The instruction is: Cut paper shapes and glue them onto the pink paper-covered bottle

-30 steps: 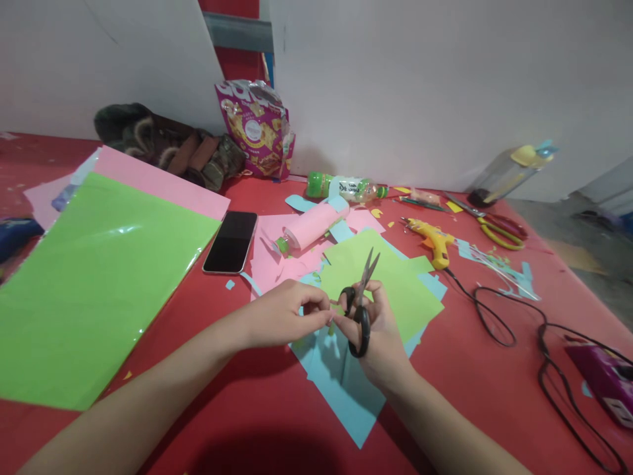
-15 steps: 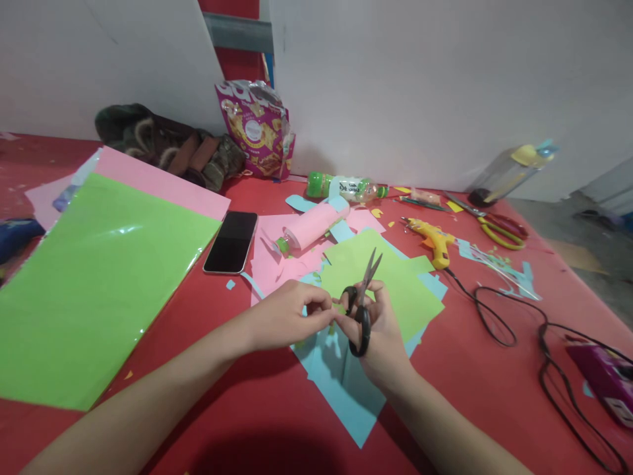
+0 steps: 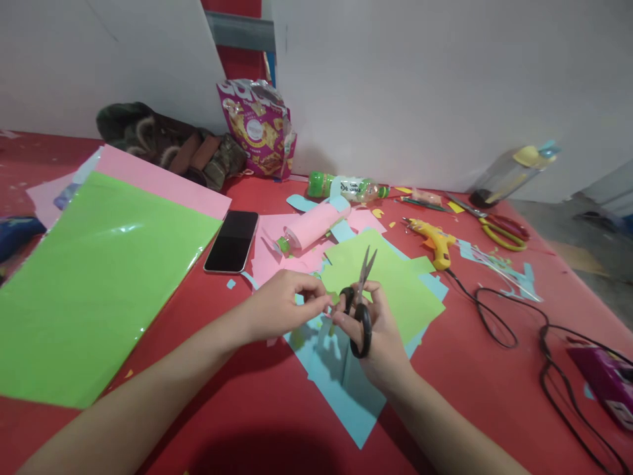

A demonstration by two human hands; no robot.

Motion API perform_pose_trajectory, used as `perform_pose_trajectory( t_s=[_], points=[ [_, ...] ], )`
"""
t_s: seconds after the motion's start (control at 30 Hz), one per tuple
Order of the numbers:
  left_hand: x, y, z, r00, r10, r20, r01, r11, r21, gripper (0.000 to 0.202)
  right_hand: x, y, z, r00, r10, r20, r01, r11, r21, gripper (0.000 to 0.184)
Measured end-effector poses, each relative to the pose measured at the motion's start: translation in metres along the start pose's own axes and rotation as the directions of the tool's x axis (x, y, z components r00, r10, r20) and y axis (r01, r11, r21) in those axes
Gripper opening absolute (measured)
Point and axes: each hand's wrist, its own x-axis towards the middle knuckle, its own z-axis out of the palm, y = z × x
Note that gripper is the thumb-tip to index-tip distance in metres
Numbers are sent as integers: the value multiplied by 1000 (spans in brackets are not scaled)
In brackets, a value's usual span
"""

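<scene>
My right hand (image 3: 380, 333) has the black-handled scissors (image 3: 362, 313) hooked on its fingers, with the blades a little apart and pointing up and away from me. My left hand (image 3: 287, 305) is closed in a pinch, its fingertips almost meeting those of the right hand. Whatever is in that pinch is too small to make out. Under both hands lie light blue paper (image 3: 363, 409) and green paper (image 3: 400, 303), with small green scraps. Just beyond them is a bottle wrapped in pink paper (image 3: 319, 224), lying on its side.
A phone (image 3: 231, 241) and green sheets in a clear sleeve (image 3: 113, 284) lie on the left. To the right are a yellow glue gun (image 3: 435, 241) with its cord, larger scissors (image 3: 499, 234) and a purple power strip (image 3: 603, 382). A snack bag (image 3: 257, 132) stands behind.
My left hand has shifted slightly up and left, so its fingertips sit a little apart from the right hand's. The green scrap between them no longer shows clearly. The scissor blades have closed slightly.
</scene>
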Motion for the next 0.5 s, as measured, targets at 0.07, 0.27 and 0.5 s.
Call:
perform_pose_trajectory(
  t_s=[0.07, 0.27, 0.5],
  points=[
    [0, -1, -6, 997, 20, -81, -22, 1000, -18, 23, 0, 1, -1, 998, 30, 62, -29, 1000, -10, 40],
    [-1, -2, -17, 959, 55, -279, -73, 996, -56, 23, -3, 1, -2, 957, 99, 272, -78, 993, -89, 42],
    [-3, 1, -13, 967, 38, -250, -58, 996, -72, 23, -5, -2, -1, 915, 102, 389, -60, 991, -119, 43]
  ],
)
